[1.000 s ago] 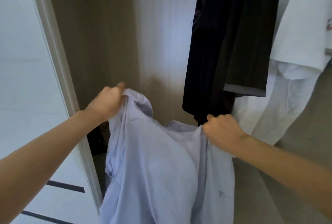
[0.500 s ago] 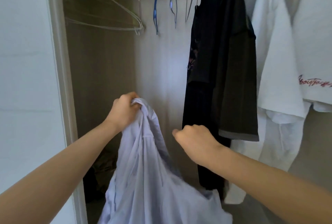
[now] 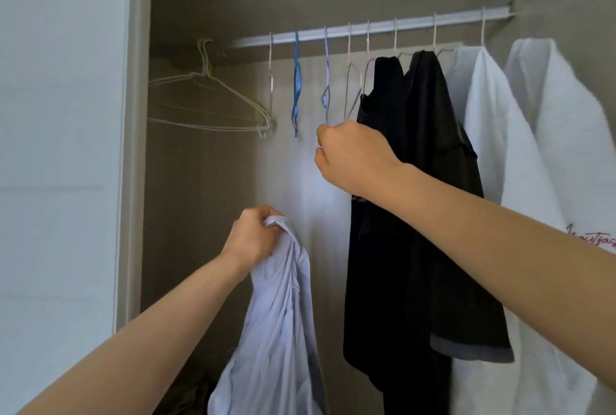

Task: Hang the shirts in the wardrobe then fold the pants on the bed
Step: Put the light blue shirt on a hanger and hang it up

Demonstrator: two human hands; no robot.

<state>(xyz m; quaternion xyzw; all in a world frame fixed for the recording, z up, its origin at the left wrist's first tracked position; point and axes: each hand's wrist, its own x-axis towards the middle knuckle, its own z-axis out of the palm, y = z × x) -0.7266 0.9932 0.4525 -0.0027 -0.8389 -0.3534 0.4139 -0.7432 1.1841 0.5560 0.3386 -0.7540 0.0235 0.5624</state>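
Two hands, left (image 3: 251, 238) clutching one lilac shirt (image 3: 276, 331), right (image 3: 353, 154) fisted at a wire hanger (image 3: 353, 94), four garments hanging.

One rail (image 3: 366, 29) carries four hung garments: two black tops (image 3: 383, 148) (image 3: 436, 181) and two white shirts (image 3: 483, 134) (image 3: 566, 148). One lilac shirt (image 3: 280, 331) is off the rail. About four bare hangers hang on it, one blue hanger (image 3: 296, 81) among them, with a bunch of white wire hangers (image 3: 213, 104) that cannot be counted. Two hands (image 3: 251, 238) (image 3: 353, 154) show.
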